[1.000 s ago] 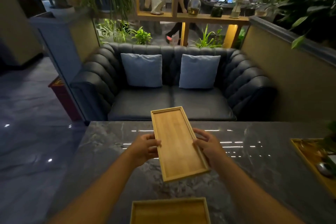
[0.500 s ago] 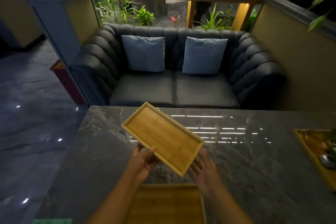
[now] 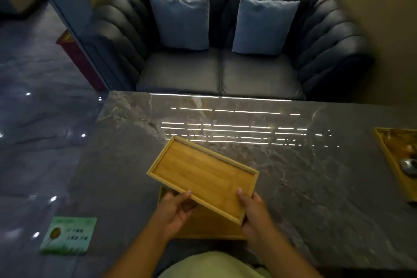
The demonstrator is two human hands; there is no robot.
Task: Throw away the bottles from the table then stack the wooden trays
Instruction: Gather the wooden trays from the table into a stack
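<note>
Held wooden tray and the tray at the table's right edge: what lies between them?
Nothing: in the head view, only bare marble table separates the held tray from the right-edge tray.

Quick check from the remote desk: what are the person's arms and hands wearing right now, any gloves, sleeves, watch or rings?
Both the left hand and the right hand are bare: no gloves, and no rings or watch can be made out. The forearms are uncovered as far as the picture shows, with no sleeve in view. A pale greenish garment shows at the bottom edge.
</note>
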